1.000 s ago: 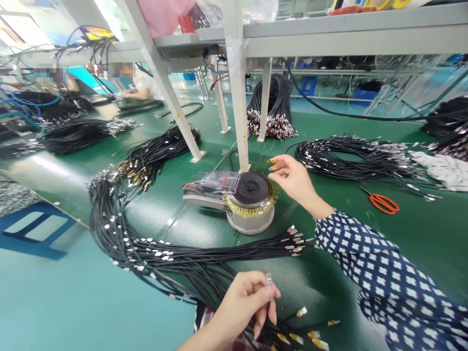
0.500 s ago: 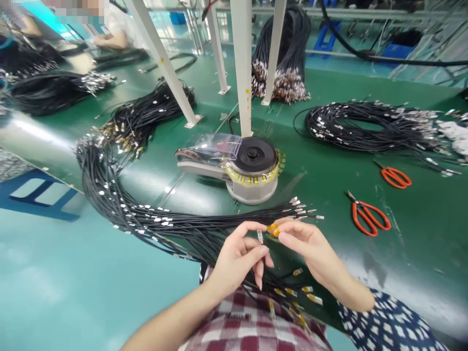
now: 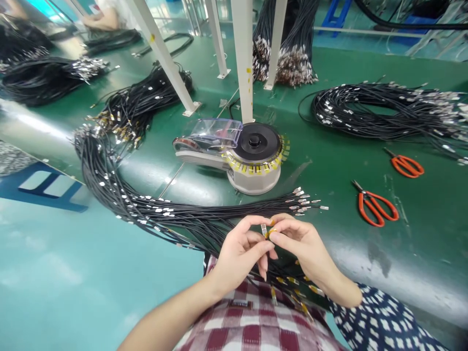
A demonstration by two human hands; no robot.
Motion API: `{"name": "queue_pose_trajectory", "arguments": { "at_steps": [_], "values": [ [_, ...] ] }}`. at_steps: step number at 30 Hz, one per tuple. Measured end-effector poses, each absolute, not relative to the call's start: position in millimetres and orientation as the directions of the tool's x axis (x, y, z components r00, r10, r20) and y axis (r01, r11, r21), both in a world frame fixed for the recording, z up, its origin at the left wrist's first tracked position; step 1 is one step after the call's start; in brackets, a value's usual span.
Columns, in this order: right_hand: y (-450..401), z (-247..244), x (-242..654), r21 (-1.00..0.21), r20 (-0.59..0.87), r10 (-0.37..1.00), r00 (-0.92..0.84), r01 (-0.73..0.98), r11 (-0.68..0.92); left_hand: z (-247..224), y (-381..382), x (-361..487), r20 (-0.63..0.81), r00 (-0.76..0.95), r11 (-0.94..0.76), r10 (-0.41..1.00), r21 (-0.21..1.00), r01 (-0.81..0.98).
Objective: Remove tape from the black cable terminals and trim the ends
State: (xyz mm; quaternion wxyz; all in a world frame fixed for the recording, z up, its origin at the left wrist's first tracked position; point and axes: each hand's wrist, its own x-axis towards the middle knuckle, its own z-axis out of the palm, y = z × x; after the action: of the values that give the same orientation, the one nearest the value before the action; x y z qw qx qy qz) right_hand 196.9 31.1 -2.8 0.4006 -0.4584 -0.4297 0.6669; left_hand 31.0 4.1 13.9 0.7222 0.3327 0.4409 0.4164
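Note:
My left hand is closed round the end of a black cable, whose small silver connector stands up between the fingers. Against that connector, my right hand pinches a piece of amber tape between thumb and fingers. Part of the tape is hidden by the fingertips. Just beyond my hands lies a bundle of black cables with silver ends. Below them, several cable ends wrapped in amber tape hang over my checked apron.
A round tape dispenser with tape pieces along its rim stands mid-table. To the right lie two orange-handled cutters. A coil of cables rests at the back right, and white posts rise behind the dispenser. A person's arm shows far left.
My right hand has moved left, bringing the amber tape up to the connector in my left hand. The whole view has shifted slightly.

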Motion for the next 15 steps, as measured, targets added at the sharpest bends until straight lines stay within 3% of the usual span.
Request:
{"name": "queue_pose_trajectory", "arguments": {
  "at_steps": [15],
  "values": [
    [25.9,-3.8,190.9,-0.957,-0.234,0.950,-0.207,-0.123,-0.263,14.5,2.0,31.5,-0.358,0.251,0.427,0.899,0.844,-0.324]
  ]
}}
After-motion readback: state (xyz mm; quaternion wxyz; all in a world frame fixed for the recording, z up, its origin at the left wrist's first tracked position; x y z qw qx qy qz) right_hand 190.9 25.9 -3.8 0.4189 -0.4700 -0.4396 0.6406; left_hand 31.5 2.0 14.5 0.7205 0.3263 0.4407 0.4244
